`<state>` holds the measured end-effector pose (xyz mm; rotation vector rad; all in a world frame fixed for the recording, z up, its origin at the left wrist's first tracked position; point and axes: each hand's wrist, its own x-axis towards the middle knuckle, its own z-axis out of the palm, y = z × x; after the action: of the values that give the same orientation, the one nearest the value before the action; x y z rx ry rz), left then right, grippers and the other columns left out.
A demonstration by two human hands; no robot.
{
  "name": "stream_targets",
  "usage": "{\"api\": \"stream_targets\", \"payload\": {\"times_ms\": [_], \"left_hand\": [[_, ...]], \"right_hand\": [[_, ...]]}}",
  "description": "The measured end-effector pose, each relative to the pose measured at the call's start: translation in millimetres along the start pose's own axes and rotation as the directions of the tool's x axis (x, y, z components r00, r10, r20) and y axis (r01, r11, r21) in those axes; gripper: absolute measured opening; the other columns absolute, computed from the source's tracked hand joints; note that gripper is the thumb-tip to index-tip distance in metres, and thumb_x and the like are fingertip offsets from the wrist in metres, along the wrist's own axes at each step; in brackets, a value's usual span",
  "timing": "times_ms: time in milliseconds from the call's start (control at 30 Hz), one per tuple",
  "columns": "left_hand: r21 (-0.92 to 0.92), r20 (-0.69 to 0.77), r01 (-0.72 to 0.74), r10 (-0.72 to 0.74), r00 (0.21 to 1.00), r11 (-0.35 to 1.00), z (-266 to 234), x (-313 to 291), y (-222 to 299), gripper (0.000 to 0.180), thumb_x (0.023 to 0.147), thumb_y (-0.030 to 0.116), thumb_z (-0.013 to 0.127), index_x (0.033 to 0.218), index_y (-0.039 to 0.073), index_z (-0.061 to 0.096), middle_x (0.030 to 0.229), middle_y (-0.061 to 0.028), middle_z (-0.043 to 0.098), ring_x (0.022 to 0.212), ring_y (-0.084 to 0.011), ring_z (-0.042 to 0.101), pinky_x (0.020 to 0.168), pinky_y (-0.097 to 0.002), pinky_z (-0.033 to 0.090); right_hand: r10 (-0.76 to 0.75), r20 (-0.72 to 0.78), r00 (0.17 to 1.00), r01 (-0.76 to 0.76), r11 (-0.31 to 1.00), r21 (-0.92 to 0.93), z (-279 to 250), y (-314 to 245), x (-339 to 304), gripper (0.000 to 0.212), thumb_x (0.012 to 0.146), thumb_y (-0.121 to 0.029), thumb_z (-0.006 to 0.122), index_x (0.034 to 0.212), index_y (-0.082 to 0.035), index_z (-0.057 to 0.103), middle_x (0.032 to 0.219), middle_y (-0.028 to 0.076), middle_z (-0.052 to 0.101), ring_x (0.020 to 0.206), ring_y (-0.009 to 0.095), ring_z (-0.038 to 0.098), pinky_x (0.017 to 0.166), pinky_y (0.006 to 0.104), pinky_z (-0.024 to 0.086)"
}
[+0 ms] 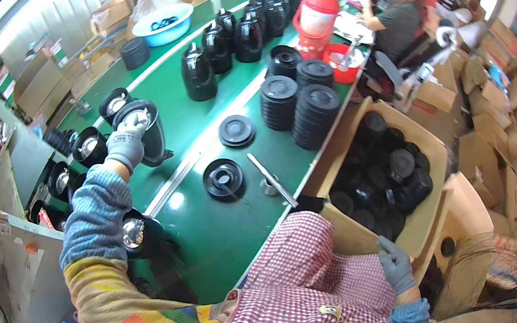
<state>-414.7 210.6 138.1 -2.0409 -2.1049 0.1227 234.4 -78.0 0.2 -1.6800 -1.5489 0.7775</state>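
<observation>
Out over the green table, my left hand (126, 146), in a grey glove, is closed at the open end of a black flask body (152, 141). Something silvery shows inside that end, partly hidden by my fingers. More black flask bodies with silvery insides, such as one (88, 147) beside it, stand to the left. By my right side, my gloved right hand (396, 265) holds nothing I can see, its fingers stretched out at the edge of a cardboard box (440, 188). Black round plastic parts (402, 164) fill the box.
Stacks of black ribbed discs (316, 117) line the table's right side, near a black ring-shaped part (223, 180) and a metal rod on a base (272, 180). Farther off are black jugs (198, 72), a red bucket (343, 63), a blue basin (164, 24) and seated people.
</observation>
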Motion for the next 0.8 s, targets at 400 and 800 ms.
{"api": "stream_targets", "payload": {"times_ms": [400,800], "left_hand": [[-0.308,-0.468,-0.935,0.827,0.309,0.175,-111,-148,289,0.018,0.078,0.013,0.076,0.083,0.003,0.062,0.139,-0.0173,0.054,0.114,-0.0376,0.062,0.089,-0.0452,0.055],[-0.467,-0.474,-0.803,0.872,-0.126,-0.37,-36,-212,394,0.016,0.076,0.001,0.076,0.089,0.003,0.066,0.151,-0.019,0.043,0.139,-0.0413,0.044,0.105,-0.0447,0.051]], "right_hand": [[-0.318,-0.205,0.926,0.297,0.946,-0.126,-50,-83,-36,0.046,0.095,-0.026,0.066,0.133,0.0,0.063,0.131,0.021,0.064,0.124,0.035,0.061,0.106,0.0408,0.047],[-0.177,-0.071,0.982,0.191,0.911,0.366,-3,-16,-78,0.056,0.11,-0.035,0.039,0.155,-0.002,0.038,0.154,0.016,0.046,0.145,0.026,0.041,0.121,0.0362,0.029]]}}
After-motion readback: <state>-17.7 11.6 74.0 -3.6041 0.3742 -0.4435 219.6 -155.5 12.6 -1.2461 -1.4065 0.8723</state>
